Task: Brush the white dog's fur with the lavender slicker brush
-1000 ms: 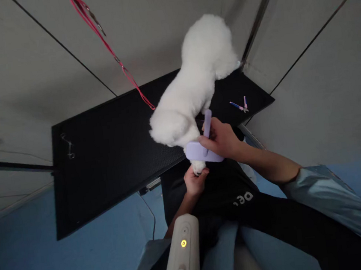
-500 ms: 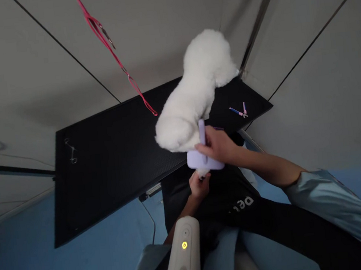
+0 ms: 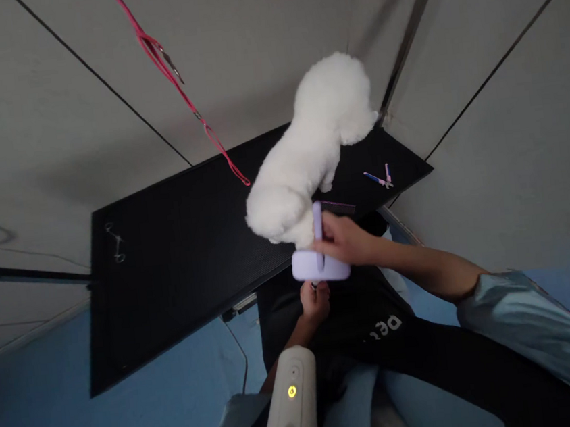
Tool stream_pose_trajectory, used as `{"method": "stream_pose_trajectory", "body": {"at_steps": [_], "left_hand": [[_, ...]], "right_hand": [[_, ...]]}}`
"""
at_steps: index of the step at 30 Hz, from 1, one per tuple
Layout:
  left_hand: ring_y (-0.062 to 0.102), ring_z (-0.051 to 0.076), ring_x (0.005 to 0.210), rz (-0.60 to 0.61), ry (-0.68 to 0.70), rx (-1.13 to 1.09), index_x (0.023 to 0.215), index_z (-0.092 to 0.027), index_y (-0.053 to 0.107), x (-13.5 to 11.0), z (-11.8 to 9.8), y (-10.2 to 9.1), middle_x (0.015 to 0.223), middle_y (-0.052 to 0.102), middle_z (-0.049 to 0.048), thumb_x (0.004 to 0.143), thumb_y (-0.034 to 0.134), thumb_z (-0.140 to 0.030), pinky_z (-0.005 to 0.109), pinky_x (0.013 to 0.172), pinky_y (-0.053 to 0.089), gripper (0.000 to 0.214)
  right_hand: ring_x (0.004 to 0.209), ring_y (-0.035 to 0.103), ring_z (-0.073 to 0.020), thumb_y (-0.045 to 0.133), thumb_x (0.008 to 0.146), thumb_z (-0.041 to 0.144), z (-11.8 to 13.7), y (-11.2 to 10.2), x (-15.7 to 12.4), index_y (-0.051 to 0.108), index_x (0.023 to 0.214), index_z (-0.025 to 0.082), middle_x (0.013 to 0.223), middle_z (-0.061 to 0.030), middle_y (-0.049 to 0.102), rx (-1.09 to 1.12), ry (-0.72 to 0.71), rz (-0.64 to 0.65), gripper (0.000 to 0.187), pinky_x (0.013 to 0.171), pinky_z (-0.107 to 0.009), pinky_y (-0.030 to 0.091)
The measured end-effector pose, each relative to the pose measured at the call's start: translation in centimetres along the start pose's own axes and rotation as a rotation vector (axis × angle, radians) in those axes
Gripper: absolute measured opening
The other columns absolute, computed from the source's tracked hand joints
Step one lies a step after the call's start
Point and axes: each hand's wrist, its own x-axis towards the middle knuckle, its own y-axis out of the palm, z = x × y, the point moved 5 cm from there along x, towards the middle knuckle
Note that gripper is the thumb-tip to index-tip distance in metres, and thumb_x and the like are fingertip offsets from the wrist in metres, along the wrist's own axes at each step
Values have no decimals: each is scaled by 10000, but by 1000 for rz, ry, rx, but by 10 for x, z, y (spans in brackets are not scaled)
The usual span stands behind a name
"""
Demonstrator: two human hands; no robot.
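A fluffy white dog (image 3: 303,150) is on the black grooming table (image 3: 176,245), its rump towards me and one hind leg stretched out over the near edge. My left hand (image 3: 315,300) is closed on the paw at the end of that leg. My right hand (image 3: 346,237) grips a lavender slicker brush (image 3: 321,264) by its handle. The brush head lies across the lower leg, just above my left hand, and hides much of it. Its bristle side faces away from view.
A purple comb (image 3: 338,206) lies beside the dog. Pink-and-blue nail clippers (image 3: 380,177) rest at the table's right end, scissors (image 3: 115,243) at its left. A red leash loop (image 3: 216,142) hangs over the table. A pale device with a yellow light (image 3: 291,403) is close below me.
My right hand has drawn the brush down the leg, closer to my left hand. More of the upper leg and the comb now show. My left hand keeps its hold.
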Motion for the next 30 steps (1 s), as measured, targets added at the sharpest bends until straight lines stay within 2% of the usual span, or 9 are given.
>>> {"method": "stream_pose_trajectory", "body": {"at_steps": [3,7,11,13,15,19,23,27,30], "left_hand": [[343,84,385,59,-12,-66,605,-191,530,-3,-1,0,417,427,-11,862,507,-797,239,412,255,658],[309,75,350,176,-98,-213,583,-195,484,-6,-6,3,393,361,-32,852,452,-853,232,386,205,712],[217,50,345,319,-355,-614,646,-196,468,-9,-18,4,431,260,-92,822,595,-784,215,392,214,628],[154,46,335,378,-503,-810,636,-207,405,-12,-26,3,438,176,-114,833,650,-677,208,390,226,565],[96,44,332,366,-609,-959,630,-212,345,-14,-33,-2,446,120,-123,844,664,-579,197,386,219,531],[6,36,329,307,-691,-1106,646,-221,277,-15,-39,-8,451,103,-138,836,676,-527,188,346,145,538],[-65,29,313,280,-680,-1098,661,-228,217,-17,-33,-14,435,52,-151,852,663,-553,200,316,69,584],[-79,27,330,255,-710,-1053,671,-232,230,-23,-21,-21,445,41,-154,866,649,-579,204,318,55,578],[-73,24,321,271,-715,-1074,667,-231,245,-26,-16,-24,436,54,-154,865,655,-574,199,305,67,570]], "right_hand": [[744,662,-201,674,870,379,-17,-5,-3,525,946,222,856,-41,687,135,20,-225,229,687,-339,525],[719,648,-191,710,835,425,-31,11,-5,525,908,235,802,-9,663,332,8,-81,274,670,-337,536],[775,656,-200,698,848,481,-43,8,-7,533,906,237,849,-25,670,449,33,-252,301,725,-363,547],[778,662,-201,694,856,516,-43,18,-7,546,887,232,839,-30,676,526,13,-117,322,722,-358,547],[749,666,-193,700,851,545,-44,26,-9,534,865,232,805,-22,681,606,8,-37,354,715,-352,546],[776,686,-188,713,842,559,-55,25,-17,519,905,239,848,-21,707,692,4,-318,379,800,-378,549],[774,699,-204,708,824,589,-60,39,-18,538,856,233,827,-35,716,694,29,-172,396,750,-373,559],[786,701,-202,682,839,587,-68,29,-16,538,894,239,852,-28,713,700,41,-400,381,780,-386,563],[796,701,-208,699,837,551,-62,38,-9,569,872,223,848,-45,716,681,-25,-192,354,769,-380,563]]}}
